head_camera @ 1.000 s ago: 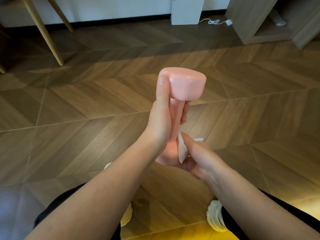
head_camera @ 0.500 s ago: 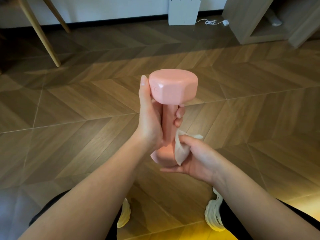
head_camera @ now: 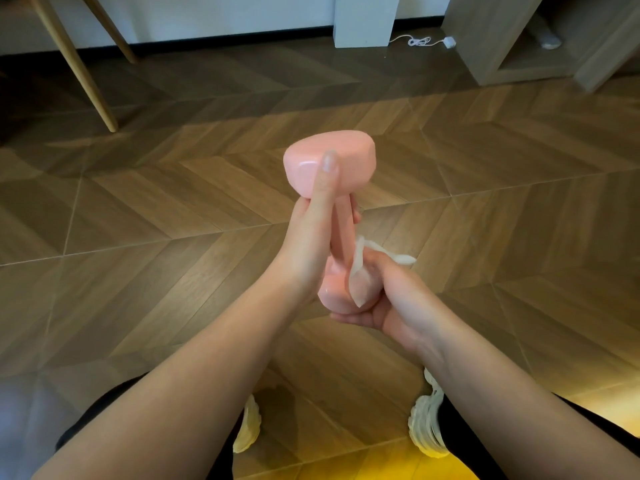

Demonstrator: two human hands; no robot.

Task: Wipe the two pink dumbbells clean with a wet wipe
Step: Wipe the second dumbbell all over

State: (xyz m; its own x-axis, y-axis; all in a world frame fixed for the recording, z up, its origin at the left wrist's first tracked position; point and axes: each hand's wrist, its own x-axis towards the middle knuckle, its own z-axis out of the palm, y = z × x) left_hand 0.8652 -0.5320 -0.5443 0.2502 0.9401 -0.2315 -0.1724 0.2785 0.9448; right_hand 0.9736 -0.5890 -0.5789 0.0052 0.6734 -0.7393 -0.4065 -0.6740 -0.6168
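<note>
One pink dumbbell (head_camera: 341,161) in hand, no sign of the other
our left hand (head_camera: 308,244) wraps the handle, thumb up the top head; long axis near upright; bottom head sits in our right hand (head_camera: 391,299), fingers curled, pinching the wet wipe (head_camera: 358,271) against it

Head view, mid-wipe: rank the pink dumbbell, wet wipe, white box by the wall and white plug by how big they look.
1. pink dumbbell, close to the camera.
2. white box, cut off by the top edge.
3. wet wipe, partly hidden in the right hand; near-tie with the box, unsure.
4. white plug.
</note>
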